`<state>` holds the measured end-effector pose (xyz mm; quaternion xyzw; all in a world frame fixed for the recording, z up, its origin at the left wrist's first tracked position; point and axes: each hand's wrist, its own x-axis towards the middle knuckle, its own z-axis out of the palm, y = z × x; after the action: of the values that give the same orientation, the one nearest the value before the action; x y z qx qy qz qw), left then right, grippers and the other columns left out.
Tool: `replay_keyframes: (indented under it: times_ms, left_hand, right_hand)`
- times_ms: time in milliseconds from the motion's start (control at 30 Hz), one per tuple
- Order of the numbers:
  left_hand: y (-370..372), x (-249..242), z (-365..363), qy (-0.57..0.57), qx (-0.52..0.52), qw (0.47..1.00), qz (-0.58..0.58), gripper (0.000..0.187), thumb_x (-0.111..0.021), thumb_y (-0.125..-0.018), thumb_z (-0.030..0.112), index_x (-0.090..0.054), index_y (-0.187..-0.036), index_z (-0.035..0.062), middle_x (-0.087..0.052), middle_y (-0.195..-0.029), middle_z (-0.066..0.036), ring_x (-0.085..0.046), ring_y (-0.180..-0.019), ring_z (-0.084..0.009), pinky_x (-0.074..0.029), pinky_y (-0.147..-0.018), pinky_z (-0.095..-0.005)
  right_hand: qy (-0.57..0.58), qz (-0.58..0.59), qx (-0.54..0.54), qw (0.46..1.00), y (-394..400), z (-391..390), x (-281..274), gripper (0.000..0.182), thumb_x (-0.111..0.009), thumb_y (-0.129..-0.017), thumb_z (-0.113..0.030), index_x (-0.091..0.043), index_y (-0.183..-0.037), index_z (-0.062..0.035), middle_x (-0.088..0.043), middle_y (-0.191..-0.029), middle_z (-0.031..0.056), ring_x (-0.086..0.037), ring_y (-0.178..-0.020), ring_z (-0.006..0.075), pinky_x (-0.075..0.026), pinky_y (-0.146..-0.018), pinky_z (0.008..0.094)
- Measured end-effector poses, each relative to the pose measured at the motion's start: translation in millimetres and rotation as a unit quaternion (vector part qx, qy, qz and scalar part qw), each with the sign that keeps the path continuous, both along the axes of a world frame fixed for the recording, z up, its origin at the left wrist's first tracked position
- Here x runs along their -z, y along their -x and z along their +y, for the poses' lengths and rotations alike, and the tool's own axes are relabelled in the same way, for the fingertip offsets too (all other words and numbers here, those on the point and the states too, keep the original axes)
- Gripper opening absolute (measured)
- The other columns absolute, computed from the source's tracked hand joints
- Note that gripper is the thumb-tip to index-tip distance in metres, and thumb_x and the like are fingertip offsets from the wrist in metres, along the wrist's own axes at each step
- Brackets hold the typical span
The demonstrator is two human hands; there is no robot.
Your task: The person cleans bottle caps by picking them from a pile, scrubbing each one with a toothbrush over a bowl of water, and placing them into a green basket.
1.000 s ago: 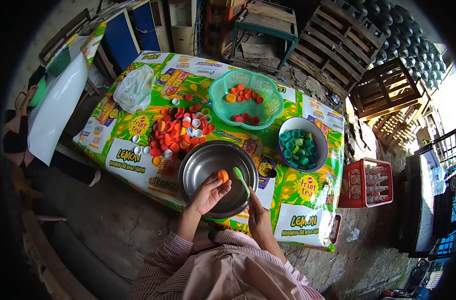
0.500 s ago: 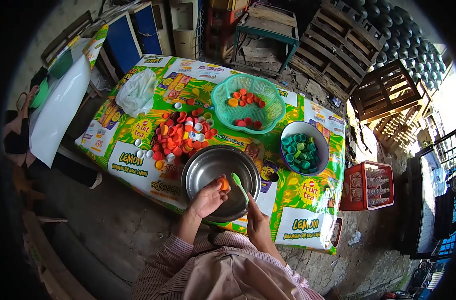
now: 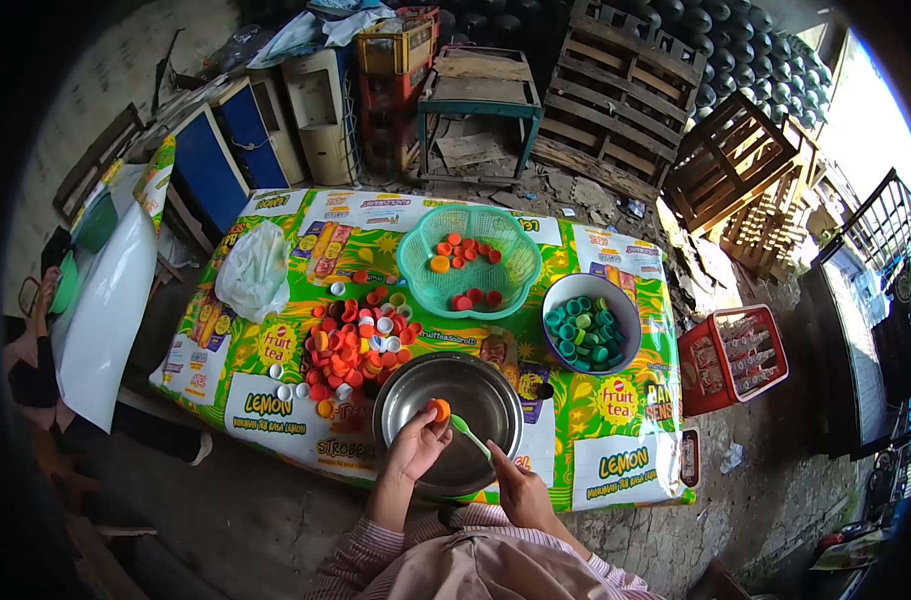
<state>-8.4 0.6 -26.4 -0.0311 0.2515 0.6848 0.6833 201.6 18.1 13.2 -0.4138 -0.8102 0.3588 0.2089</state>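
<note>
My left hand (image 3: pixel 417 447) pinches an orange cap (image 3: pixel 440 409) over the left part of a steel bowl (image 3: pixel 391 385). My right hand (image 3: pixel 517 487) grips the handle of a green-headed brush (image 3: pixel 471 436), whose head points up and left, close to the cap. Left of the bowl lies a pile of red, orange and white caps (image 3: pixel 351 345). A mint-green basket (image 3: pixel 521 255) behind the bowl holds red and orange caps. Green and teal caps fill a purple-rimmed bowl (image 3: pixel 633 330) on the right.
A clear plastic bag (image 3: pixel 254 272) lies at the table's back left. Another person's hand (image 3: pixel 48 290) is at the far left, by a green bowl. On the floor stand a red crate (image 3: pixel 691 375) at the right and wooden pallets (image 3: pixel 621 90) at the back.
The view has tilted up, so the table sits lower in it. The brush head is now nearer the orange cap, and both hands still hold their things.
</note>
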Motion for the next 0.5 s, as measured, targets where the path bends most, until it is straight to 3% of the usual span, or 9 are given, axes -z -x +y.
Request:
replay_keyframes:
  times_ms: [167, 233, 300, 333, 367, 400, 433, 500]
  left_hand:
    - [35, -14, 40, -0.015, -0.031, 0.991, 0.128, 0.022, -0.053, -0.088, 0.013, -0.056, -0.110, 0.0122, -0.056, -0.113, -0.001, -0.054, -0.100, -0.0131, -0.043, -0.083, -0.0331]
    - [56, -31, 81, -0.028, -0.032, 0.948, 0.316, 0.022, -0.053, -0.088, 0.005, -0.054, -0.110, 0.0067, -0.057, -0.109, -0.003, -0.054, -0.096, -0.0100, -0.045, -0.077, -0.0253]
    - [84, -30, 134, -0.035, -0.014, 0.853, 0.520, 0.022, -0.056, -0.086, 0.006, -0.054, -0.107, 0.0033, -0.060, -0.099, -0.004, -0.057, -0.085, -0.0095, -0.047, -0.072, -0.0220]
    - [92, -36, 158, -0.071, -0.028, 0.785, 0.614, 0.021, -0.058, -0.084, 0.004, -0.055, -0.104, 0.0006, -0.061, -0.097, -0.005, -0.059, -0.084, -0.0113, -0.048, -0.073, -0.0236]
    - [113, -7, 196, -0.121, -0.050, 0.746, 0.653, 0.021, -0.060, -0.081, 0.003, -0.055, -0.102, -0.0006, -0.062, -0.096, -0.007, -0.060, -0.086, -0.0142, -0.048, -0.075, -0.0258]
    - [112, -27, 212, -0.116, -0.064, 0.666, 0.734, 0.021, -0.060, -0.079, 0.001, -0.056, -0.100, -0.0003, -0.063, -0.094, -0.010, -0.061, -0.087, -0.0170, -0.049, -0.075, -0.0271]
    - [115, -43, 226, -0.081, 0.007, 0.625, 0.776, 0.033, -0.062, -0.079, 0.007, -0.053, -0.110, 0.0010, -0.060, -0.104, -0.014, -0.058, -0.098, -0.0226, -0.047, -0.083, -0.0308]
    - [132, -27, 254, -0.058, 0.018, 0.467, 0.882, 0.049, -0.064, -0.078, 0.015, -0.046, -0.122, 0.0022, -0.054, -0.118, -0.016, -0.051, -0.112, -0.0258, -0.041, -0.093, -0.0333]
  right_hand:
    - [0.011, -0.017, 0.037, 0.999, -2, -4, -10, 0.050, -0.050, -0.086, -0.012, -0.038, -0.134, -0.0257, -0.061, -0.073, 0.0192, -0.060, -0.059, 0.0371, -0.047, -0.052, 0.0462]
    - [0.014, -0.015, 0.057, 0.998, -2, -5, -11, 0.050, -0.050, -0.087, -0.012, -0.038, -0.134, -0.0255, -0.061, -0.074, 0.0198, -0.060, -0.060, 0.0376, -0.047, -0.052, 0.0460]
    - [0.015, -0.008, 0.082, 0.996, 0, -9, -14, 0.049, -0.050, -0.087, -0.012, -0.040, -0.133, -0.0240, -0.062, -0.075, 0.0203, -0.060, -0.060, 0.0377, -0.047, -0.053, 0.0458]
    - [0.011, -0.007, 0.100, 0.995, 1, -12, -11, 0.049, -0.051, -0.086, -0.012, -0.041, -0.132, -0.0232, -0.062, -0.075, 0.0204, -0.060, -0.060, 0.0377, -0.047, -0.053, 0.0457]
    - [0.007, -0.006, 0.117, 0.993, 2, -15, -9, 0.048, -0.051, -0.086, -0.012, -0.042, -0.132, -0.0224, -0.062, -0.076, 0.0204, -0.060, -0.060, 0.0377, -0.047, -0.053, 0.0456]
    - [0.012, -0.018, 0.139, 0.990, 5, -18, -13, 0.046, -0.052, -0.086, -0.012, -0.044, -0.130, -0.0211, -0.062, -0.076, 0.0205, -0.060, -0.060, 0.0378, -0.048, -0.054, 0.0450]
    - [0.005, -0.018, 0.149, 0.989, 7, -20, -12, 0.046, -0.052, -0.086, -0.012, -0.044, -0.130, -0.0211, -0.062, -0.076, 0.0205, -0.060, -0.060, 0.0378, -0.048, -0.054, 0.0450]
    - [0.000, 0.009, 0.171, 0.985, 10, -28, -10, 0.044, -0.052, -0.086, -0.012, -0.045, -0.129, -0.0209, -0.062, -0.076, 0.0209, -0.060, -0.062, 0.0377, -0.048, -0.053, 0.0446]
